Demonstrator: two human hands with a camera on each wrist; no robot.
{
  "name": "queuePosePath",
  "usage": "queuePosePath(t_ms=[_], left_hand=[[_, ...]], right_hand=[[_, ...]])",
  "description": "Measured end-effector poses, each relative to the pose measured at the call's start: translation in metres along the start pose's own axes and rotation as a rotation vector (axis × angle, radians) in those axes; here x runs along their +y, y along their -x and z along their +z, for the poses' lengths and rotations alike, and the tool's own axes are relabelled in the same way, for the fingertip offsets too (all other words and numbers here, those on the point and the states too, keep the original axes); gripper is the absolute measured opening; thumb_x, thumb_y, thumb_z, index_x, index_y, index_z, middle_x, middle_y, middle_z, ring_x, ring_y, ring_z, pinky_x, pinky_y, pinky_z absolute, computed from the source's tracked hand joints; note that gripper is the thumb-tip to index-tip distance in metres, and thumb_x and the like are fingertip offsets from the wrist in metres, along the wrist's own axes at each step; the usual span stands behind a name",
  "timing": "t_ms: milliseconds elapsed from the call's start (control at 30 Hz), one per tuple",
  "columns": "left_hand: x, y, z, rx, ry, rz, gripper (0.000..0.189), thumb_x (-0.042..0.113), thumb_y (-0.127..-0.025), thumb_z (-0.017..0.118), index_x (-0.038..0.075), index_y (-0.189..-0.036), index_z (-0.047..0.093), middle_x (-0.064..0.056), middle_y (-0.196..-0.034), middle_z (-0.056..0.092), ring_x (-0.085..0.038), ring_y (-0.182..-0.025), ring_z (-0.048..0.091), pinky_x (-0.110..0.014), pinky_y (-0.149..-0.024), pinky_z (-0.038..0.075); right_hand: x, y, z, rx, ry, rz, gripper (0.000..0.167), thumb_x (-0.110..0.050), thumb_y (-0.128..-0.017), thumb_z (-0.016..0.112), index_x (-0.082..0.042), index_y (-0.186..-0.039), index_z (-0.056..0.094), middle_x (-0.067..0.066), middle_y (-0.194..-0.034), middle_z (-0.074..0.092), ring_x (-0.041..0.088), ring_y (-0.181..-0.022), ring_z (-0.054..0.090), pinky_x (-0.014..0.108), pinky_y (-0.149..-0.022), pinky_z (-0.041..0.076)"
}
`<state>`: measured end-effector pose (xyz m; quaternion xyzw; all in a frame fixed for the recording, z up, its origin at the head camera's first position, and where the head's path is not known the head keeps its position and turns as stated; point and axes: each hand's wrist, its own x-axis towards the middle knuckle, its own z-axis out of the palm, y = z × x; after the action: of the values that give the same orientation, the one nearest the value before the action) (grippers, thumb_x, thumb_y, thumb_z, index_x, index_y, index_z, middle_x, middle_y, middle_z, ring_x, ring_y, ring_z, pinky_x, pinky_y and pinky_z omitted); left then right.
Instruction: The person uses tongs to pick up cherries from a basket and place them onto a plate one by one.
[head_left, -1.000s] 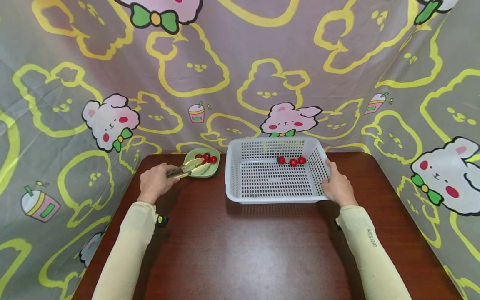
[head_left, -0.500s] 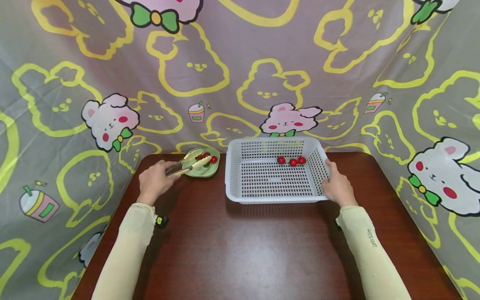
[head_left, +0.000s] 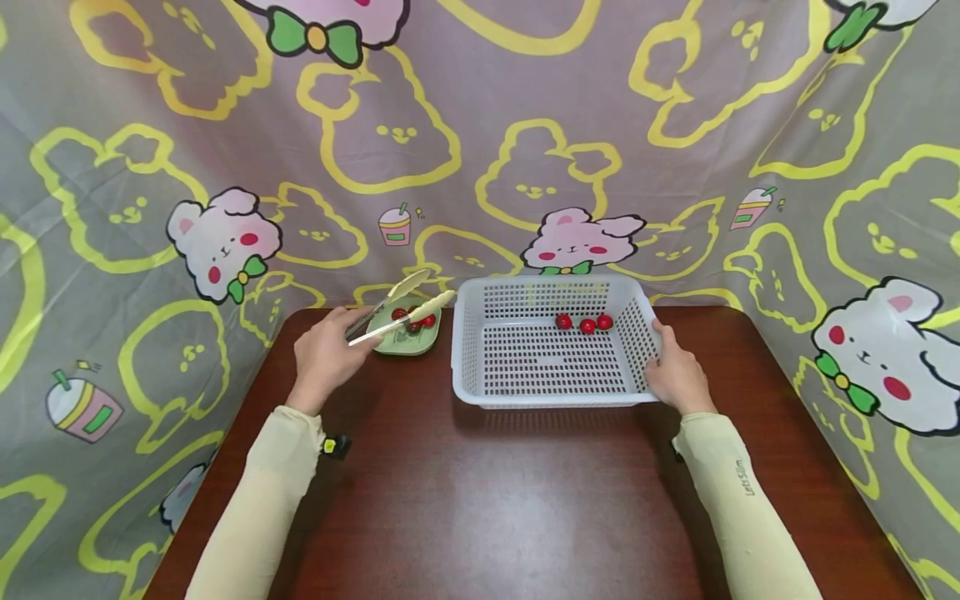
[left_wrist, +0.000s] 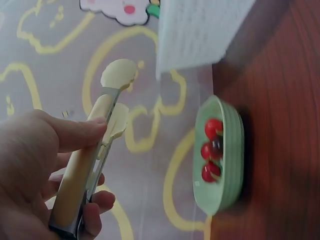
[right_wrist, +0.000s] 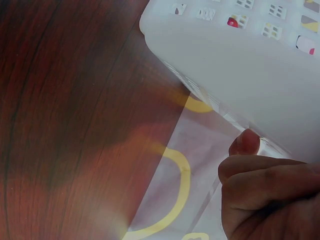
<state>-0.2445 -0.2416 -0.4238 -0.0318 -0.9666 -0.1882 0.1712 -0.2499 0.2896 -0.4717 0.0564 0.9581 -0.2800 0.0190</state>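
My left hand (head_left: pixel 330 354) grips a pair of tongs (head_left: pixel 393 326) with cream-coloured tips, thumb along one arm in the left wrist view. The tongs' tips stand apart above the pale green dish (head_left: pixel 408 347), and nothing shows between them. Several small round red fruits (left_wrist: pixel 211 150), one of them darker, lie in that dish. My right hand (head_left: pixel 678 379) holds the right rim of a white perforated plastic basket (head_left: pixel 555 400), its fingers curled at the edge. Three more red fruits (head_left: pixel 587 327) sit in the basket's back right part.
Dish and basket are side by side at the back of a dark brown wooden table (head_left: pixel 487 500). A cloth with cartoon prints (head_left: pixel 420 150) hangs close behind the table and along both sides.
My left hand has moved slightly right and raised the tongs from the dish; their tips now reach toward the basket's left rim. Right hand, basket and its fruits stay put.
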Motion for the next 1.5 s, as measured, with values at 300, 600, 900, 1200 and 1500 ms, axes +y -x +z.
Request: queuePosePath(t_ms=[300,600,900,1200,1500], left_hand=[[0.040,-0.002,0.006,-0.048,0.027,0.079,0.058,0.043,-0.085,0.082,0.028,-0.139,0.067,-0.007,-0.127,0.070,-0.033,-0.093,0.069,-0.055,-0.074,0.050],[0.074,-0.008,0.021,-0.120,-0.002,0.182,0.058,0.046,-0.082,0.085,0.028,-0.136,0.070,0.000,-0.108,0.069,-0.026,-0.086,0.066,-0.049,-0.070,0.051],[0.103,-0.026,0.039,-0.211,-0.024,0.211,0.058,0.050,-0.083,0.083,0.031,-0.136,0.070,-0.001,-0.115,0.070,-0.026,-0.084,0.069,-0.045,-0.068,0.051],[0.128,-0.047,0.047,-0.311,-0.062,0.214,0.060,0.052,-0.086,0.080,0.033,-0.141,0.066,-0.003,-0.145,0.064,-0.031,-0.123,0.066,-0.051,-0.085,0.053],[0.146,-0.064,0.059,-0.407,-0.139,0.209,0.057,0.054,-0.088,0.077,0.032,-0.139,0.067,0.001,-0.144,0.065,-0.026,-0.120,0.067,-0.043,-0.081,0.053]], right_hand=[[-0.001,0.000,-0.001,-0.003,0.008,0.006,0.071,-0.014,-0.101,0.044,-0.011,-0.166,0.014,0.037,-0.119,0.059,0.038,-0.082,0.059,0.038,-0.063,0.041],[0.000,-0.001,0.000,-0.002,0.009,0.008,0.071,-0.014,-0.101,0.044,-0.012,-0.165,0.015,0.037,-0.122,0.058,0.039,-0.084,0.060,0.039,-0.065,0.041],[0.000,0.000,-0.001,-0.004,0.009,0.010,0.071,-0.014,-0.101,0.044,-0.011,-0.165,0.014,0.038,-0.120,0.058,0.039,-0.083,0.060,0.039,-0.064,0.041],[0.001,-0.001,0.000,-0.008,0.013,0.010,0.072,-0.013,-0.100,0.043,-0.011,-0.166,0.014,0.039,-0.127,0.055,0.043,-0.089,0.059,0.046,-0.070,0.044],[-0.001,-0.001,0.000,-0.008,0.020,0.010,0.072,-0.014,-0.101,0.044,-0.013,-0.166,0.014,0.039,-0.126,0.056,0.042,-0.088,0.060,0.046,-0.070,0.044]])
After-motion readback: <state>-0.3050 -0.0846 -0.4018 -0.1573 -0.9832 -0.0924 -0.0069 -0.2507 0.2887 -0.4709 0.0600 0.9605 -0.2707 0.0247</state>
